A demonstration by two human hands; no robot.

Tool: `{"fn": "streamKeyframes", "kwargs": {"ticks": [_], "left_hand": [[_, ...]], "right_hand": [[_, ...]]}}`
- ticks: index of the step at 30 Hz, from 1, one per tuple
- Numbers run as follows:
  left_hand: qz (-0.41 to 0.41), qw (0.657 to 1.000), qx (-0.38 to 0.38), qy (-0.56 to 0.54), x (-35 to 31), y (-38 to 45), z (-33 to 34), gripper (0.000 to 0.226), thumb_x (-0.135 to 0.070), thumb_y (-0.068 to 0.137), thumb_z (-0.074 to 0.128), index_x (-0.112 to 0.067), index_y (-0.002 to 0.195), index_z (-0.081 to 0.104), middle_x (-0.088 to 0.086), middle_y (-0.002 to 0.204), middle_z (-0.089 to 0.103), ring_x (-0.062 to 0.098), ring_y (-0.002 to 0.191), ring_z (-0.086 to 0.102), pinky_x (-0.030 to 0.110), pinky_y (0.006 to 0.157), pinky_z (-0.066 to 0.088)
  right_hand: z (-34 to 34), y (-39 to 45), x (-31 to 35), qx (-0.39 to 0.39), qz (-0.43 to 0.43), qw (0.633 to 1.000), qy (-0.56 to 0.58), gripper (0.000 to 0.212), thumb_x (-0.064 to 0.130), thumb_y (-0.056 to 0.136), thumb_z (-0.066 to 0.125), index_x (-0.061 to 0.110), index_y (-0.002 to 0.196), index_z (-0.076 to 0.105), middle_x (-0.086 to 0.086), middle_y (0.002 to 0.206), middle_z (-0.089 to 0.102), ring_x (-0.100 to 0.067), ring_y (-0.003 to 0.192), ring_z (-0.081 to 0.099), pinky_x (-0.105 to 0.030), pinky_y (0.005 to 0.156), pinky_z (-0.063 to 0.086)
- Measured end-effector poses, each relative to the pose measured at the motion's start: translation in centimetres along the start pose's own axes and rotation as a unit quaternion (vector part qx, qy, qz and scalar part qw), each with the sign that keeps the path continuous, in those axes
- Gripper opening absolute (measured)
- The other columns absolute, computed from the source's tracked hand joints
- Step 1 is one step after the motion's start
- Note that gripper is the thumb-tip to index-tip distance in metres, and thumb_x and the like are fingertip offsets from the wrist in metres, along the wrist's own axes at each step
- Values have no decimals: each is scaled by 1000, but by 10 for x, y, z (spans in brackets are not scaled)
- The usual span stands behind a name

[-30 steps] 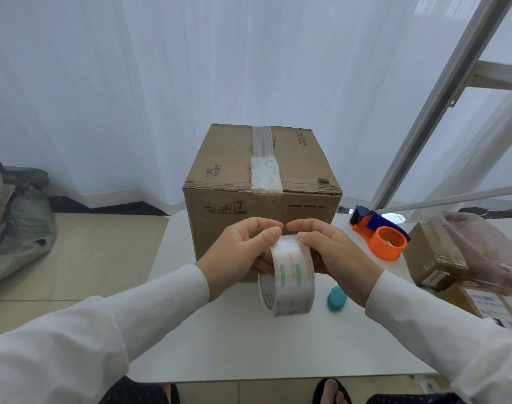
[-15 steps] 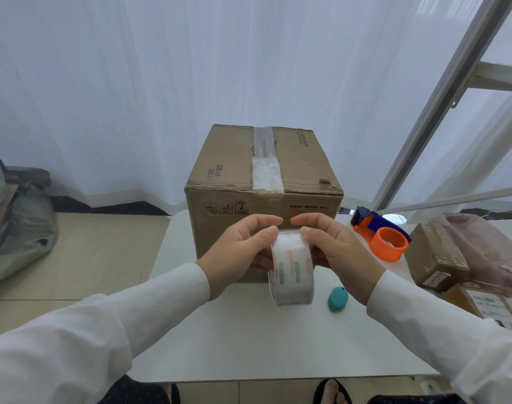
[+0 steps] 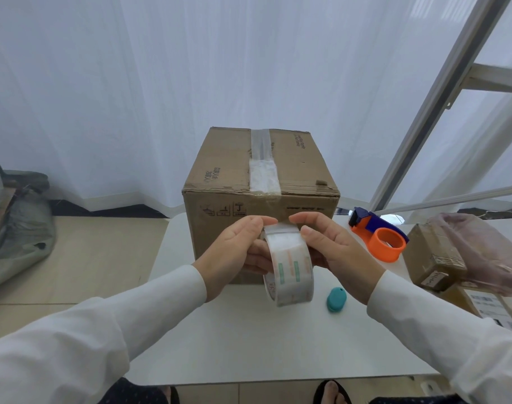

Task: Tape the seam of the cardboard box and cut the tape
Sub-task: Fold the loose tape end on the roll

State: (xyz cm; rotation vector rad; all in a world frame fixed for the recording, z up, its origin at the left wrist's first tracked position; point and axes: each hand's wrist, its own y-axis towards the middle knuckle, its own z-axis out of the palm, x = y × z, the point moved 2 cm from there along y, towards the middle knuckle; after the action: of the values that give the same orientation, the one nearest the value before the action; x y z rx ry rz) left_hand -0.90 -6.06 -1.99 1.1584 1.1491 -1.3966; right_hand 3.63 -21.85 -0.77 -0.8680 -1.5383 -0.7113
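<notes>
Both hands grip one tape roll, held on edge above the white table and just in front of the cardboard box. Left hand wraps the roll's left side, fingers curled behind it, thumb laid on top near the upper edge; closed around the roll. Right hand clamps the right side, index and thumb tips at the roll's top, closed on it too. Fingertips of the two hands nearly meet over the top of the roll, small gap between them; whether a loose tape end is pinched there cannot be told. Roll is clear tape with orange and green printed marks. Both arms in white sleeves. Box stands on the table directly behind the roll, closed flaps up, a clear tape strip already running along the top seam and folding slightly over the front edge. Right of the box: orange and blue tape dispenser on the table, apart from the box. Small teal oval object on the table in front of the box's right corner, just below the right hand. Farther right of the box: smaller cardboard parcel with a pinkish plastic bag over it. Left of the box, on the floor: grey-green bag. White curtain behind the box.
</notes>
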Motion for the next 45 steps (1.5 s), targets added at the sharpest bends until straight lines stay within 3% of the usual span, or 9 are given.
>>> {"fn": "streamKeyframes", "kwargs": {"ticks": [6, 10, 15, 20, 26, 30, 35, 40, 45], "left_hand": [[16, 999, 16, 32, 2, -1, 1, 25, -16, 88, 55, -24, 111, 49, 1, 68, 74, 12, 62, 69, 21, 58, 54], [25, 999, 10, 40, 1, 0, 0, 21, -15, 88, 55, -25, 106, 49, 2, 68, 74, 14, 62, 69, 22, 58, 55], [22, 999, 6, 45, 2, 1, -1, 35, -18, 88, 56, -36, 115, 42, 3, 73, 74, 15, 67, 69, 22, 60, 55], [20, 998, 12, 59, 3, 2, -3, 25, -16, 89, 55, -18, 114, 56, 0, 71, 74, 13, 65, 69, 22, 60, 56], [39, 995, -5, 91, 3, 1, -3, 16, -17, 88, 56, -18, 104, 57, 2, 73, 73, 14, 67, 70, 23, 60, 54], [42, 993, -7, 111, 4, 1, -4, 16, -20, 88, 56, -19, 103, 59, 8, 84, 73, 16, 75, 70, 25, 66, 56], [43, 992, 3, 117, 6, 1, -2, 17, -18, 88, 56, -19, 104, 60, 14, 89, 74, 20, 80, 72, 32, 74, 58], [50, 990, 4, 135, 4, 1, -1, 15, -17, 88, 57, -18, 102, 61, 14, 85, 75, 21, 81, 72, 36, 73, 59], [60, 988, 0, 142, 3, 2, -2, 12, -17, 87, 56, -22, 96, 63, 6, 81, 75, 17, 79, 73, 32, 70, 58]], "right_hand": [[0, 0, -1, -6, -12, 999, -39, 16, 24, 93, 40, 36, 94, 50, 5, 82, 63, -6, 70, 66, -13, 59, 53], [0, -1, -2, 6, -13, 999, -36, 12, 20, 90, 48, 31, 93, 52, 8, 76, 67, -6, 68, 68, -15, 57, 54], [-1, -2, -2, 12, -19, 1000, -16, 10, 17, 89, 48, 26, 88, 53, 9, 65, 71, -10, 66, 69, -15, 55, 53], [-1, -2, -3, 10, -27, 999, -19, 10, 15, 88, 51, 23, 83, 54, 6, 67, 71, -12, 68, 70, -16, 56, 54], [-1, 0, -5, 2, -19, 1000, -14, 7, 15, 87, 53, 21, 83, 55, 7, 71, 69, -13, 69, 70, -16, 56, 54], [2, 0, -3, -11, -3, 1000, 5, 4, 23, 88, 50, 24, 86, 53, 5, 63, 67, -12, 58, 67, -18, 53, 54], [4, 3, -7, -42, 45, 998, 1, 10, 36, 90, 44, 30, 91, 52, -4, 73, 63, -10, 56, 65, -20, 52, 55], [4, 5, -14, -25, 88, 996, 24, 8, 26, 90, 48, 25, 93, 56, -8, 81, 65, -23, 72, 65, -25, 58, 57], [7, 12, -14, -55, 182, 979, 73, 21, 34, 89, 46, 21, 81, 60, -11, 60, 64, -24, 59, 64, -25, 46, 56]]}}
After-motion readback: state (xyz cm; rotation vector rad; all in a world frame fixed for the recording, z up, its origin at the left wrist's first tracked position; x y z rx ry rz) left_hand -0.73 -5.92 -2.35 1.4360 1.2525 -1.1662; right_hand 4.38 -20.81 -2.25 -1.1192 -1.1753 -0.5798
